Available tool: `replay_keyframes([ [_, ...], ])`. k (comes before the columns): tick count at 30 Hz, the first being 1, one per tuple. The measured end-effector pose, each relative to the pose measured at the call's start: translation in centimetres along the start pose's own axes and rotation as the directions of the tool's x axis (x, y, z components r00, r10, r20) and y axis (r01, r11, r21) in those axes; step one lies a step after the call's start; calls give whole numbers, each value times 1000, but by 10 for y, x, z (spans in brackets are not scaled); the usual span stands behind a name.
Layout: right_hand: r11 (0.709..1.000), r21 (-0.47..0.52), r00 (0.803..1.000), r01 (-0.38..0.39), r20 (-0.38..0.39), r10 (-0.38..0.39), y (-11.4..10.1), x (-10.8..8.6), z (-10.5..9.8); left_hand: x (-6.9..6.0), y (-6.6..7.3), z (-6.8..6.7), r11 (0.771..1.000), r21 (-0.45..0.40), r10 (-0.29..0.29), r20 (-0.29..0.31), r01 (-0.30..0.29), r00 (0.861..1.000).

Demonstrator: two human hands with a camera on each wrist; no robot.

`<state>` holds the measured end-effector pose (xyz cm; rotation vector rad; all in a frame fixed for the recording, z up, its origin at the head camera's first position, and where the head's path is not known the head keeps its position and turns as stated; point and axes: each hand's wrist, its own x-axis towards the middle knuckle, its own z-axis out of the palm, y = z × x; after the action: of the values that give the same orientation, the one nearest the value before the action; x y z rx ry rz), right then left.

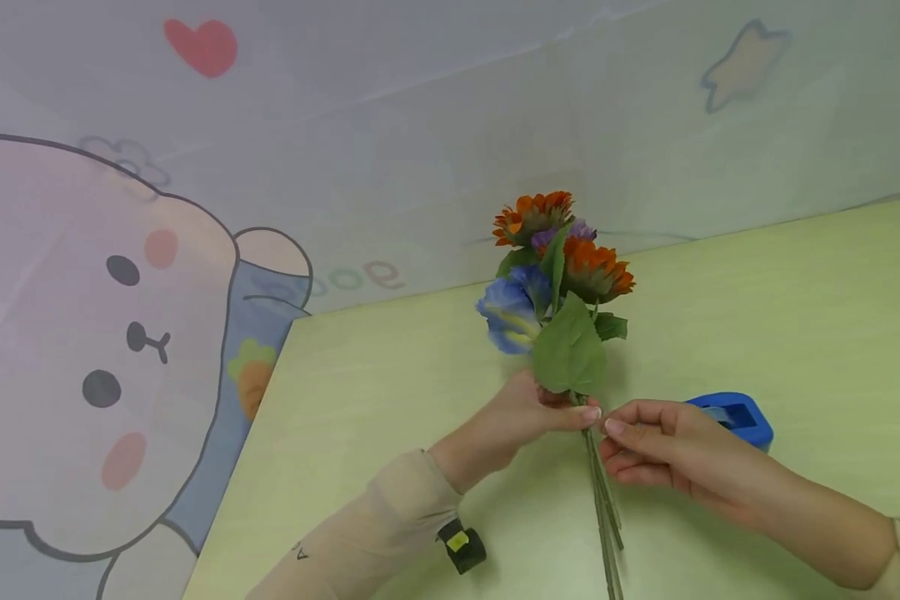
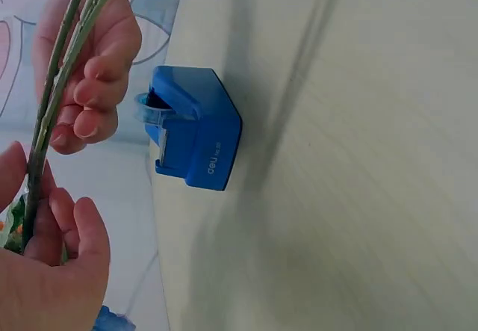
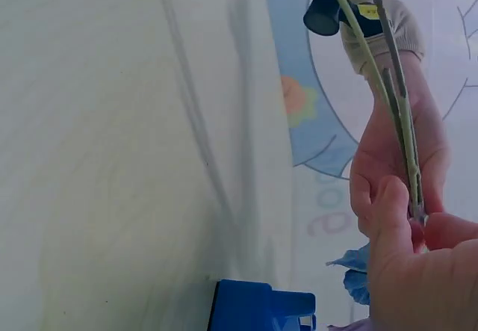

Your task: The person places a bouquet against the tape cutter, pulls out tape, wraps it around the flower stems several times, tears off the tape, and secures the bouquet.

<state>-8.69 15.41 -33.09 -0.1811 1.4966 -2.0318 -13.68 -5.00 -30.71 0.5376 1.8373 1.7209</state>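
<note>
A bunch of artificial flowers [image 1: 592, 268], orange, blue and purple with green leaves, stands tilted with its blooms up. My left hand [image 1: 521, 421] grips the stems [image 1: 606, 508] just under the leaves, thumb across the front. Right beside the stems is my right hand [image 1: 675, 450], its fingers curled and its thumb close to the index finger. A small shiny bit shows at the stems in the right wrist view, but whether the right fingers pinch it is unclear. Behind the right hand sits a blue tape dispenser [image 2: 198, 129] with a roll of clear tape [image 2: 151, 109].
A pale yellow-green tabletop [image 1: 375, 375] lies below the hands. A printed cloth backdrop [image 1: 420, 125] with a cartoon bear [image 1: 82, 333] stands behind and to the left. A black band with a yellow mark [image 1: 461, 546] is at the left sleeve.
</note>
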Motion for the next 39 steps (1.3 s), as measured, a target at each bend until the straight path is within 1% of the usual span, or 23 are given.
replay_keyframes([
  [4,999,-33,999,42,13,-42,1,2,-1,-1,1,3,997,-65,-45,-11,44,999],
  [7,996,-65,998,56,24,-55,2,1,-1,-2,3,4,991,-111,-84,-29,81,996],
  [9,994,-83,997,74,43,-71,2,0,-2,-3,4,4,988,-127,-97,-34,92,995],
  [11,990,-97,993,100,76,-93,2,-1,-1,-4,5,3,985,-148,-94,-18,90,995],
  [15,984,-113,981,140,148,-122,-1,-2,1,-9,7,3,975,-211,-59,37,66,998],
  [17,984,-113,980,139,161,-120,-2,-2,1,-11,9,5,971,-234,-33,39,41,999],
  [21,986,-114,983,118,155,-99,-3,-2,0,-14,13,11,962,-272,11,26,-4,1000],
  [22,989,-96,982,111,164,-94,-2,-2,-1,-14,13,12,959,-282,27,27,-18,999],
  [25,997,30,969,78,232,-83,0,-1,-3,-13,12,15,945,-321,84,50,-64,995],
  [26,994,86,960,65,267,-85,0,-1,-3,-13,12,16,940,-331,111,65,-84,992],
  [28,980,198,932,32,349,-101,2,0,-3,-13,12,17,923,-365,167,104,-118,980],
  [30,958,286,899,5,418,-130,3,0,-2,-13,13,19,908,-393,214,143,-143,966],
  [33,920,389,842,-35,508,-182,5,1,-2,-12,15,22,891,-419,276,193,-175,942],
  [37,867,490,777,-96,581,-242,9,1,0,-9,17,25,892,-402,328,256,-208,909],
  [39,847,519,751,-117,604,-266,11,0,2,-7,18,26,895,-389,343,293,-216,892],
])
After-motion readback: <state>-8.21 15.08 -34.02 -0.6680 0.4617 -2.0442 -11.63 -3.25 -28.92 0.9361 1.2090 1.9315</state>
